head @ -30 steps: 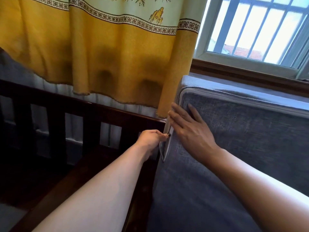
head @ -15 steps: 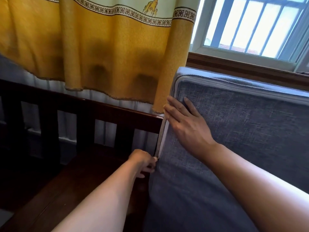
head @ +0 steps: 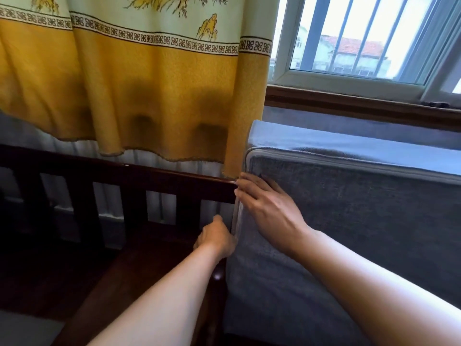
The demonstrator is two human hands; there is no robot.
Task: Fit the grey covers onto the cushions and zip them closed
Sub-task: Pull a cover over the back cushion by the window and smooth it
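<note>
the grey cushion (head: 349,233) stands upright at the right end of the wooden bench (head: 149,176), its zip (head: 237,221) running down the left edge. the left hand (head: 217,238), fingers curled, seems to pinch the zip pull low on that edge; the pull itself is hidden. the right hand (head: 269,208) lies flat, fingers straight, pressing the cover beside the zip. best to hold the seam taut and pull in line. the yellow curtain (head: 149,96) hangs touching the cushion's top corner and could snag.
</note>
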